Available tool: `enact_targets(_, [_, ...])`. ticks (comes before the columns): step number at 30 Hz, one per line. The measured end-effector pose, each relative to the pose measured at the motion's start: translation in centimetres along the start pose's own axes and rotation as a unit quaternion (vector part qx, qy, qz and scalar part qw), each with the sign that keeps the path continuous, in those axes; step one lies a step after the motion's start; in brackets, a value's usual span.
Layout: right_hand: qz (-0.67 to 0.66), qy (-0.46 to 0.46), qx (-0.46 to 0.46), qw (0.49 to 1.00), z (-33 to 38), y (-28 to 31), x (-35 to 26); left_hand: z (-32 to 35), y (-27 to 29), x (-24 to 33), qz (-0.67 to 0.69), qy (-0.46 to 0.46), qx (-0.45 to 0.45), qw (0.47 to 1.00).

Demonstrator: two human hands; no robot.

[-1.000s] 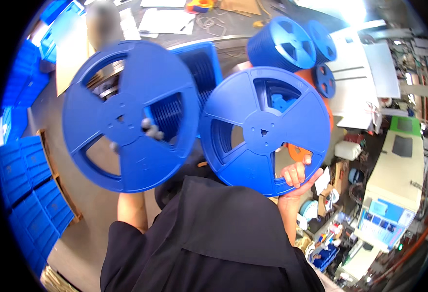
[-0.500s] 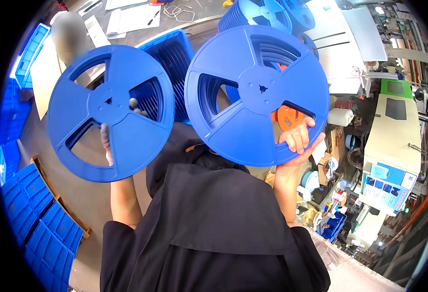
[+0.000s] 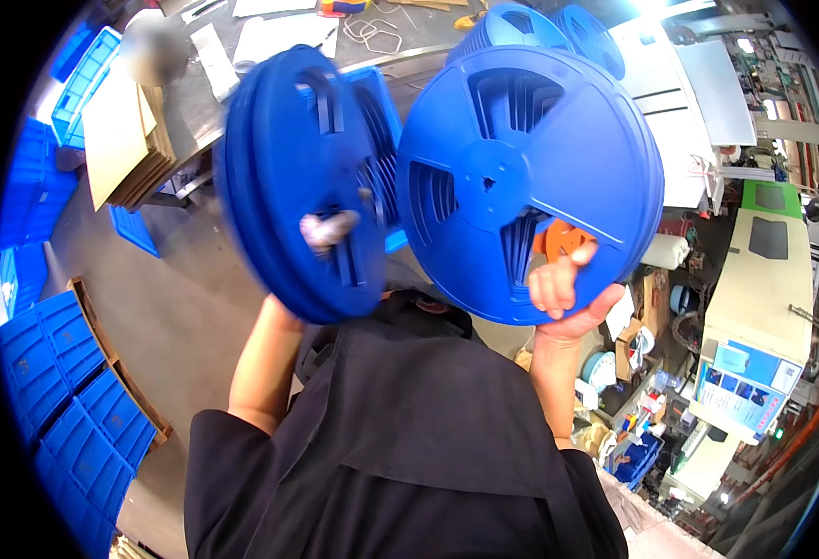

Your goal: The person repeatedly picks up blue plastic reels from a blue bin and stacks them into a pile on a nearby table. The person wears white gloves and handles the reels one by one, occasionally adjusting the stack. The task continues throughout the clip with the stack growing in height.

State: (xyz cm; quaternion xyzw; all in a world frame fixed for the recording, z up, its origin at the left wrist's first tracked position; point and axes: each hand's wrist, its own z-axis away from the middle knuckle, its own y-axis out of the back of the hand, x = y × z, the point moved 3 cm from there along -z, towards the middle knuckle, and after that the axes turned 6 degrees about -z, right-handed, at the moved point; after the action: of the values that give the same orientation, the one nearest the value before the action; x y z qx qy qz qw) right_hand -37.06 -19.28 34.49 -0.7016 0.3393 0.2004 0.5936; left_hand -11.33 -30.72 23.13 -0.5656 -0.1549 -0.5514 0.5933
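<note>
Two large blue plastic reels fill the upper middle of the head view. My left hand [image 3: 327,229] grips the left reel [image 3: 284,158] through its hub; this reel is turned nearly edge-on and blurred. My right hand [image 3: 563,289] holds the right reel [image 3: 512,130] by its lower rim, fingers through a spoke opening, its flat face toward me. The two reels are close together, almost touching at their near edges. My dark sleeves and jacket fill the lower middle.
Behind the reels stands a blue crate [image 3: 382,102] and more blue reels [image 3: 521,20] on a grey table [image 3: 195,112] with papers. Cardboard sheets [image 3: 116,130] lie at the left. Stacked blue bins [image 3: 46,391] line the floor at the left. Machines [image 3: 754,317] stand at the right.
The left reel has swung from face-on to nearly edge-on, toward the right reel. Both reels have come closer together and nearer to the camera.
</note>
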Motion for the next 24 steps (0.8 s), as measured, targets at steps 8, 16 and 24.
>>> enact_targets(8, [0.226,-0.209,0.045,0.951,0.4,-4.8,6.7,-1.4,-7.6,-3.8,-0.026,0.114,-0.085,0.99])
enact_targets(16, [0.209,-0.154,0.101,0.961,0.2,-4.3,4.9,0.4,-4.6,-0.1,0.168,0.121,-0.084,0.975])
enact_targets(24, [0.08,-0.036,0.32,0.943,7.5,2.6,2.8,0.0,0.7,0.2,0.314,-0.027,-0.238,0.919])
